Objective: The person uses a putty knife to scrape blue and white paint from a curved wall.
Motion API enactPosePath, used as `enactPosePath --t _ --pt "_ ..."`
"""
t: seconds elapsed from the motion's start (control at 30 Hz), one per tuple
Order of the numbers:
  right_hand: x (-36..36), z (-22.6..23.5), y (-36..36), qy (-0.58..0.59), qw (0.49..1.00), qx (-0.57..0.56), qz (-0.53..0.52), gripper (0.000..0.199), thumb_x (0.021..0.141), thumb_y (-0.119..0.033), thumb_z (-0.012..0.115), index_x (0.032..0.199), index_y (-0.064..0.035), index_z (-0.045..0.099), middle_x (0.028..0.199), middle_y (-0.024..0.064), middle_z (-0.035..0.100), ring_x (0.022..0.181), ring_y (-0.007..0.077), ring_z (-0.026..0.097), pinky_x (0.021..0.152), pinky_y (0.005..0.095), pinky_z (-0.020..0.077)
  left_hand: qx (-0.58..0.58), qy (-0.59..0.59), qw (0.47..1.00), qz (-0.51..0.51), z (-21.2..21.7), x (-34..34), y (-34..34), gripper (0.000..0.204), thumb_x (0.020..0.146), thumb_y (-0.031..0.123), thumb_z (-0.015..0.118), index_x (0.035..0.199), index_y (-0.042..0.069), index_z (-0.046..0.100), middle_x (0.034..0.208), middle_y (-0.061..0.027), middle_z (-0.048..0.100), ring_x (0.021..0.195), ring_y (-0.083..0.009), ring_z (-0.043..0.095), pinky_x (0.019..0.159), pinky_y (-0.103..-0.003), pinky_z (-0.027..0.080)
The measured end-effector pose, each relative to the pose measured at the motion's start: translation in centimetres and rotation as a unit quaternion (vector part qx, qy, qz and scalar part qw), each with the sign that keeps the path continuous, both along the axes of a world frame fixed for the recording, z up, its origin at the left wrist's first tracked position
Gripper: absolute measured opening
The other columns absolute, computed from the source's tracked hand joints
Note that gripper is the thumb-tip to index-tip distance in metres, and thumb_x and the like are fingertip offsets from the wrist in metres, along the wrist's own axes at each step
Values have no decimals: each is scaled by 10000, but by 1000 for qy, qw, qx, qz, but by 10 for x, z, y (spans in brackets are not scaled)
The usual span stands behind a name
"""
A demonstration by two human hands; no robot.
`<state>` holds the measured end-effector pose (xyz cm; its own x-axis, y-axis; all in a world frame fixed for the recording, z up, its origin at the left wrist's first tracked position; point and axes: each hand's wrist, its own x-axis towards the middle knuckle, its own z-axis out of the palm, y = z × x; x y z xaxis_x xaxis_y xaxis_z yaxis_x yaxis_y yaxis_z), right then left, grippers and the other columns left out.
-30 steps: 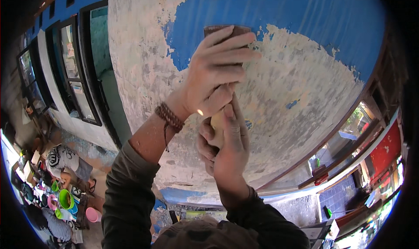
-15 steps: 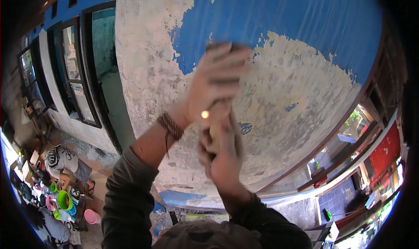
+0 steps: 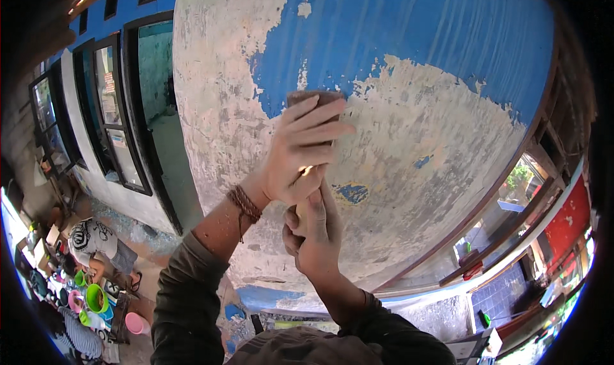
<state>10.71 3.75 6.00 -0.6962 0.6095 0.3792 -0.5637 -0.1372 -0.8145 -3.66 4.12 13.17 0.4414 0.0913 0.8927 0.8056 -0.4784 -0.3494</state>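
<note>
Head view shows both hands raised against a wall (image 3: 409, 147) whose blue paint has peeled away over a wide patch, leaving pale, mottled plaster with scraps of blue in it. Pressed flat to that bare patch, just below the ragged edge of the remaining blue paint, is a scraping tool (image 3: 313, 99): only its dark brown, blunt rectangular top end shows above the fingers, and a short length of pale handle shows lower down between the two hands. The left hand (image 3: 297, 154) lies over the upper part of the tool, fingers spread and curled across it, holding it to the wall; a braided cord bracelet (image 3: 244, 204) circles that wrist. The right hand (image 3: 313, 240) sits directly beneath the left hand, clenched around the handle, its skin dusted grey. Both forearms wear dark olive sleeves (image 3: 185, 294). To the left of the wall's peeled patch stand dark-framed windows (image 3: 109, 115), and far below them a seated person (image 3: 96, 240) is beside green and pink buckets (image 3: 96, 298).
</note>
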Motion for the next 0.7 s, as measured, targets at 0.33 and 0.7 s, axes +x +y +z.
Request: enactPosePath --t 0.33,0.7 --pt "-24 82 3 64 986 150 -46 578 999 -464 403 1442 -94 375 692 -27 458 531 28 394 424 182 319 65 82 994 38 95 -19 -6 237 762 285 549 663 72 575 1101 -98 664 1198 -401 510 1012 -513 299" --pt "-22 110 -4 56 992 104 36 528 1019 -417 362 1447 -108 349 682 -21 446 530 30 395 434 178 325 109 68 991 35 121 -25 -9 170 643 219 559 644 49 568 1043 -115 679 1189 -378 532 989 -461 343"
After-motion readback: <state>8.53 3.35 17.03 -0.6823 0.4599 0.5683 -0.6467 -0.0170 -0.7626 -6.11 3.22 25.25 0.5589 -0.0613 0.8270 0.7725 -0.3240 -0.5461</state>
